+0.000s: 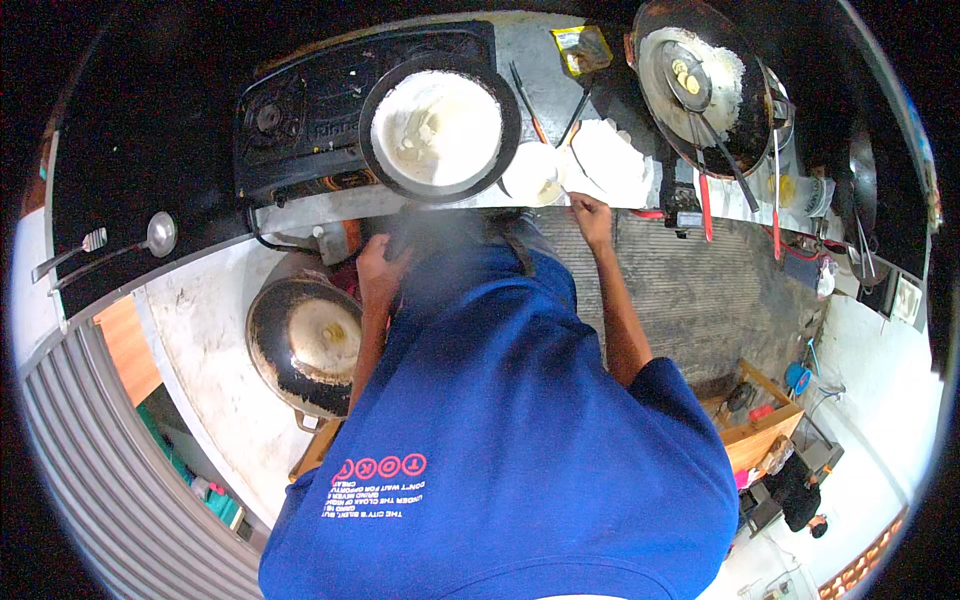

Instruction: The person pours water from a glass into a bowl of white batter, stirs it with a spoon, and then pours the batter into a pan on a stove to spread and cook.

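My right hand [592,215] is at the counter's front edge, its fingers closed on the thin handle of what looks like a spoon [560,185]. That handle leads into a white bowl [531,171]. Just left of the bowl, a black frying pan [367,139] sits on the gas stove, with pale liquid and a few pieces in its glare-bright middle. My left hand [379,268] hangs low by my waist, below the pan, its fingers bent. A grey blur covers the area beside it, so whether it grips anything is hidden.
Tongs [529,101] with orange-tipped arms lie behind the bowl. A large wok [731,146] at right holds a strainer [686,75] with yellow pieces. Another wok [262,341] stands low at left. A ladle [160,234] lies on the dark counter. A person [796,499] is far behind.
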Tool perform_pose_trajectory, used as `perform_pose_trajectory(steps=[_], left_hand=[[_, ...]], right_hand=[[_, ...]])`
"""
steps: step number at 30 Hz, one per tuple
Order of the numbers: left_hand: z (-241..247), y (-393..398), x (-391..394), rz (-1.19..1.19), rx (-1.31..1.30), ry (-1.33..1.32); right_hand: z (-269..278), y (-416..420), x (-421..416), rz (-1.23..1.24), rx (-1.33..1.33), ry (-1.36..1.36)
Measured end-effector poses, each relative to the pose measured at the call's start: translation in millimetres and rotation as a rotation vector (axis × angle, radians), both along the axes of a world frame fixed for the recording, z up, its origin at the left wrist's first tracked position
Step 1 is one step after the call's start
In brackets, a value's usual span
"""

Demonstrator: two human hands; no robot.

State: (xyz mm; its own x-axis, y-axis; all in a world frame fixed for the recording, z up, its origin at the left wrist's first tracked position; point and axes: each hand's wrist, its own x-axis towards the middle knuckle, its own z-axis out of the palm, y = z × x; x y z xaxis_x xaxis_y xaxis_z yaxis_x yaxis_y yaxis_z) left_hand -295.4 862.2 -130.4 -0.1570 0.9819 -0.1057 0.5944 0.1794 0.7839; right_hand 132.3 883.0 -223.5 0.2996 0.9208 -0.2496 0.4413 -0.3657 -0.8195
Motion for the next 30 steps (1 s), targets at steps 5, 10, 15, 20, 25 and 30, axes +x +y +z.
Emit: perform_pose_trajectory(steps=[5,10,15,20,25,30], left_hand=[[48,26,17,-0.036,-0.203,-0.012],[37,37,14,-0.080,-0.216,0.023],[31,40,16,-0.139,-0.287,-0.002],[33,40,23,-0.177,-0.278,0.002],[39,41,27,-0.199,-0.173,-0.044],[43,37,31,-0.164,-0.077,-0.074]], right_hand=[[46,-4,14,-0.084,-0.093,0.097],[133,4,7,-0.069,-0.121,0.102],[199,33,-5,0.032,-0.096,0.091],[243,89,-36,0.179,-0.024,0.122],[241,154,-64,0.333,0.147,-0.034],[262,192,-89,0.385,0.177,-0.225]])
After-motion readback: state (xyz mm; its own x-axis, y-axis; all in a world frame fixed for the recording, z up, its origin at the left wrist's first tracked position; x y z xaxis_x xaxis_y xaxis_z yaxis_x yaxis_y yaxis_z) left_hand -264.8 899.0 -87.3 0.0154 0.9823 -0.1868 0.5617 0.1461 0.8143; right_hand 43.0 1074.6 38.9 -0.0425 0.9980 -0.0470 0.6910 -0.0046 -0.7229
